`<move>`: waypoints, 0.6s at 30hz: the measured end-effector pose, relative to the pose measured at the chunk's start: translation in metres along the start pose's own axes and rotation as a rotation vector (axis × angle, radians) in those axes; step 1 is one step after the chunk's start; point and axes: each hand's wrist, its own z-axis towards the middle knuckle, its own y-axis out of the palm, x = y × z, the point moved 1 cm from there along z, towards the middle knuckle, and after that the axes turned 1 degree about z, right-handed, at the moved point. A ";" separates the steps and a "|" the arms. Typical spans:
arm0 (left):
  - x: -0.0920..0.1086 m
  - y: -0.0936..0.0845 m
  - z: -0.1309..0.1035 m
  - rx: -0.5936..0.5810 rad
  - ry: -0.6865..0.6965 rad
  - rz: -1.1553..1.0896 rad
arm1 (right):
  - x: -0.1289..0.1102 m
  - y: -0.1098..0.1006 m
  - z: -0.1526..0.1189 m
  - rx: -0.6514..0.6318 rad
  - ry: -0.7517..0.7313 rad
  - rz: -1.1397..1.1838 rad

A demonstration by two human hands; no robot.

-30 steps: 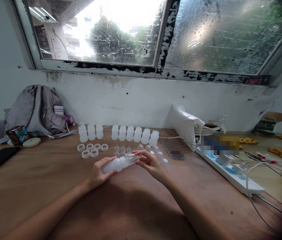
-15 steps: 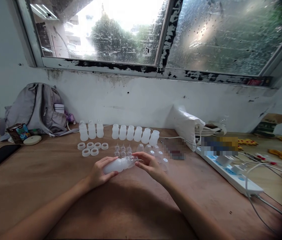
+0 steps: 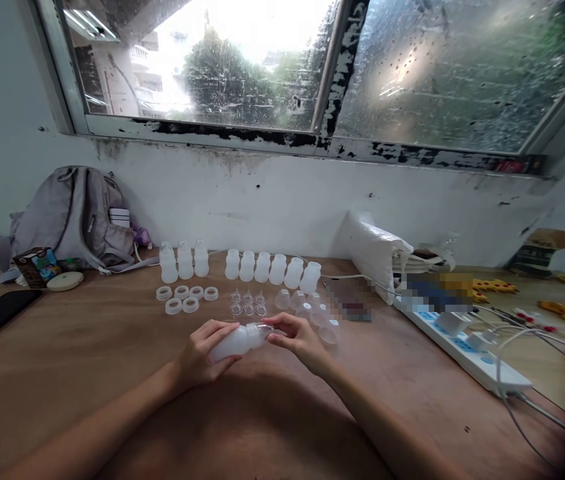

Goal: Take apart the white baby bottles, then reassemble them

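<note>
**Inspector:** Head view, the only one on file. Your left hand (image 3: pixel 201 353) is wrapped round the body of a small translucent white plastic bottle (image 3: pixel 236 341), held on its side just above the brown wooden table (image 3: pixel 112 373). Your right hand (image 3: pixel 298 337) pinches the clear cap at the bottle's neck (image 3: pixel 262 329) between thumb and fingertips. Both hands are closed on the one item and almost meet.

**Operator:** And what is around it?

**Inspector:** Beyond your hands stand two rows of upright white plastic bottles (image 3: pixel 272 268), three to the left and six to the right. In front of them lie white plastic rings (image 3: pixel 185 299), small clear nipple-shaped inserts (image 3: pixel 247 303) and clear dome caps (image 3: pixel 312 313). A grey fabric backpack (image 3: pixel 69 220) leans on the wall at the left; a white power strip (image 3: pixel 462 350) with cables lies at the right.

**Operator:** Risks?

**Inspector:** In my judgement, your right wrist sits near the loose caps; a wide sweep could scatter them. The bottle is held tilted, so a cap started crooked may cross-thread. Squeezing the soft body too hard could let it slip from your grip
</note>
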 end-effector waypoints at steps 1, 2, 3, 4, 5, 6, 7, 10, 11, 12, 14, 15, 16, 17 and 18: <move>0.000 0.000 0.000 -0.003 0.004 0.000 | 0.000 0.001 0.000 0.000 0.006 0.013; 0.001 0.000 -0.001 -0.007 0.011 -0.001 | 0.000 0.001 0.000 -0.002 0.010 0.023; 0.001 -0.001 0.000 -0.009 0.019 -0.001 | 0.000 0.002 -0.001 -0.004 0.011 0.032; 0.002 -0.001 0.000 -0.006 0.028 -0.001 | 0.000 0.002 -0.001 -0.005 0.008 0.039; 0.002 -0.001 0.001 0.005 0.036 0.000 | 0.000 0.002 -0.001 -0.005 0.003 0.044; 0.003 -0.002 0.002 0.017 0.042 0.001 | 0.000 0.003 -0.001 0.002 -0.005 0.051; 0.004 -0.001 0.003 0.029 0.044 0.003 | 0.000 0.003 0.000 0.013 -0.014 0.060; 0.007 0.000 0.006 0.045 0.006 0.025 | 0.002 0.005 0.000 0.056 -0.006 0.126; 0.008 0.001 0.008 0.046 -0.016 0.036 | 0.003 0.005 0.000 0.065 0.010 0.164; 0.009 0.002 0.009 0.040 -0.036 0.048 | 0.002 0.006 0.001 0.071 0.027 0.197; 0.012 0.001 0.012 0.003 -0.074 0.066 | 0.000 0.005 0.002 0.091 0.042 0.221; 0.014 0.000 0.014 -0.029 -0.094 0.070 | -0.002 0.003 0.002 0.108 0.033 0.206; 0.015 -0.001 0.017 -0.062 -0.116 0.069 | -0.005 0.002 0.003 0.125 0.017 0.179; 0.017 -0.003 0.020 -0.090 -0.141 0.063 | -0.009 0.000 0.004 0.137 -0.003 0.153; 0.020 -0.005 0.024 -0.110 -0.163 0.050 | -0.012 -0.001 0.004 0.143 -0.024 0.136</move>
